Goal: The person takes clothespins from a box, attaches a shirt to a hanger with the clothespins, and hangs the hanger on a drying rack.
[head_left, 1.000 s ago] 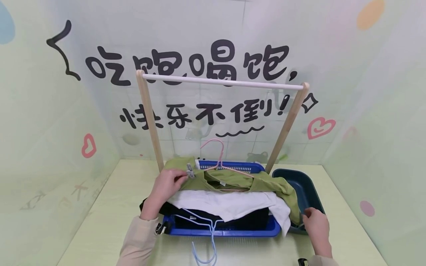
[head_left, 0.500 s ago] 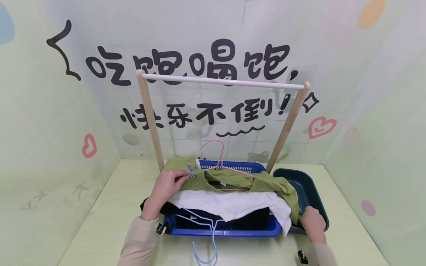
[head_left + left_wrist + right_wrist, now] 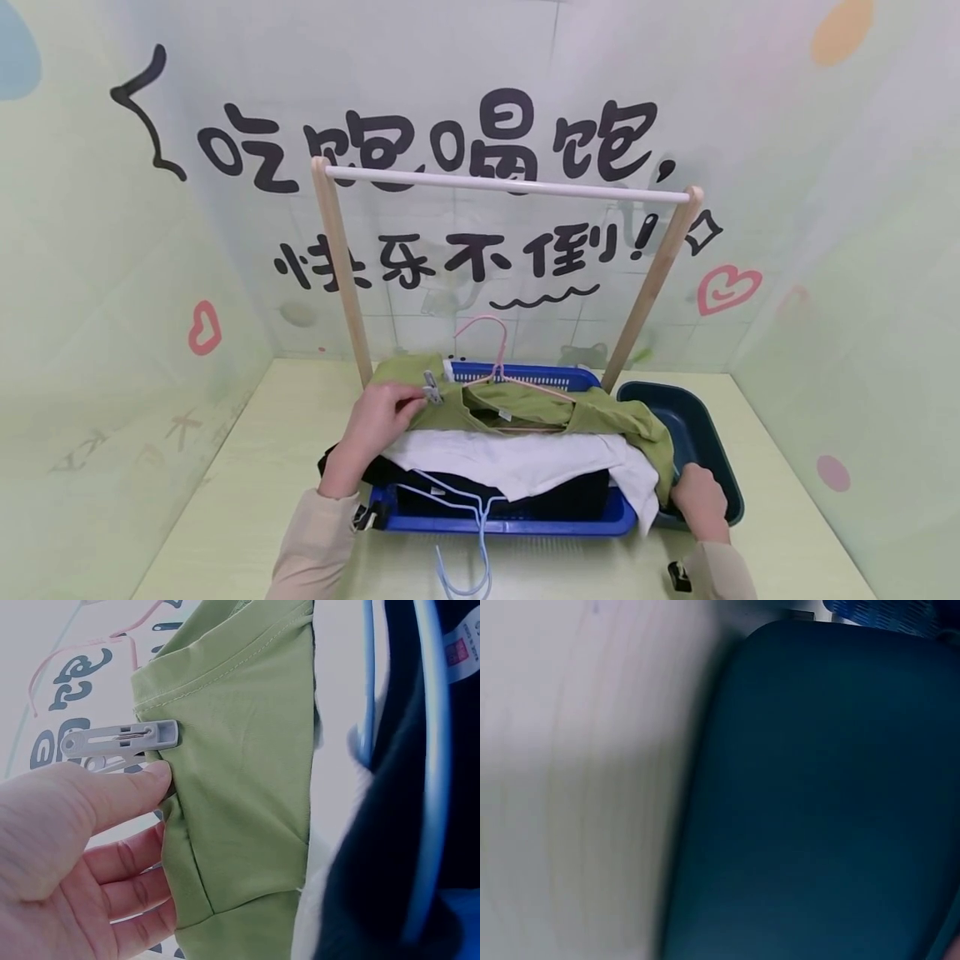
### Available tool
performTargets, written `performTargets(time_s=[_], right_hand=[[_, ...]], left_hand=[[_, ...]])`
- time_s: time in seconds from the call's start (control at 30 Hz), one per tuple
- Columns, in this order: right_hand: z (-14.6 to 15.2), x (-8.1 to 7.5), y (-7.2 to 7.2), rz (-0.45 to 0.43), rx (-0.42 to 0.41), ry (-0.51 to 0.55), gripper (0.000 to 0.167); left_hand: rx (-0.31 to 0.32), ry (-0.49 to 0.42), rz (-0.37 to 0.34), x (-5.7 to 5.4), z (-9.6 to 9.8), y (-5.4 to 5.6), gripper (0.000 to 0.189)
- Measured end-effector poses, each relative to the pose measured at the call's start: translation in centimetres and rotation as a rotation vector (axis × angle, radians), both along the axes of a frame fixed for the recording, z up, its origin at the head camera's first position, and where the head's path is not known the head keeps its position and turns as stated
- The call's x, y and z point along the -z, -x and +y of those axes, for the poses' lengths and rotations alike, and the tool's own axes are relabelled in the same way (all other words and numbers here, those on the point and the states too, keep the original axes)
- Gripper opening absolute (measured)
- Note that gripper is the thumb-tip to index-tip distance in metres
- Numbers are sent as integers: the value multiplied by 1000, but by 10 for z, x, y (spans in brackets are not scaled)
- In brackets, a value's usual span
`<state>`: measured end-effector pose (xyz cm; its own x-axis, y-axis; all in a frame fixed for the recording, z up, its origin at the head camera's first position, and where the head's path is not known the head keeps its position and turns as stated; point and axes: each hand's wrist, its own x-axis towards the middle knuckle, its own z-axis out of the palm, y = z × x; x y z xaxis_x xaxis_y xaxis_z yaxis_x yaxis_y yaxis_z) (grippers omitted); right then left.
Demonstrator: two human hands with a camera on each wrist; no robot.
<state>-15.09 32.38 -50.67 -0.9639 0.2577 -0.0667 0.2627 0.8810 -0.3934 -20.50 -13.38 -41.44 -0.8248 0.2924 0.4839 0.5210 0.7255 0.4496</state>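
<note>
A green shirt [image 3: 525, 402] lies on top of the clothes, with a pink hanger [image 3: 501, 358] at its neck. A grey clothespin [image 3: 124, 739] is on the shirt's shoulder. Just below it my left hand [image 3: 382, 421] pinches the green cloth, thumb in front and fingers behind. My right hand [image 3: 701, 500] is low at the front left of a dark teal bin [image 3: 697, 433]. Its fingertips are hidden there, and what they hold does not show. The right wrist view is mostly the inside of the bin, with only a bit of skin at the lower right.
A blue basket [image 3: 517, 527] holds the green shirt, a white garment [image 3: 517, 458] and black clothing [image 3: 562, 496]. A blue hanger [image 3: 483, 550] sticks out over the front rim. Behind rises a rack with a white rail [image 3: 510, 185] and wooden posts [image 3: 343, 275].
My right hand has moved a little left against the bin's front left part, its fingers now hidden. My left hand keeps its pinch beside the clothespin, and the clothes look unmoved.
</note>
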Motion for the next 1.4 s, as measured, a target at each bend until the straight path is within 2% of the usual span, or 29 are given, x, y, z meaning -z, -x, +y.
performTargets(time_s=[0.17, 0.3, 0.47, 0.6, 0.8, 1.07, 1.2, 1.3, 1.4], right_hand=[[3, -1, -1, 53, 10, 20, 22], [6, -6, -2, 56, 18, 32, 27], [9, -15, -3, 88, -7, 38, 11], [8, -25, -6, 164, -26, 60, 26], [4, -43, -12, 233, -33, 112, 28], [-6, -72, -15, 272, -45, 177, 31], [-13, -86, -16, 342, -83, 189, 32], [-21, -95, -16, 426, -115, 190, 31], [-30, -104, -14, 480, -162, 227, 31]], left_hand=[[4, -5, 3, 1, 0, 1, 4], [7, -4, 7, 0, -1, 0, 3], [-2, 1, -1, 2, -1, 1, 3], [-8, 4, -4, 3, -1, 1, 3], [-2, 8, -4, 1, -1, 1, 4], [-9, 3, -13, 0, 0, 1, 5], [-10, 3, -18, -1, 1, 1, 5], [-7, 3, -18, -2, 1, 1, 5], [-6, 1, -18, -2, 1, 2, 5]])
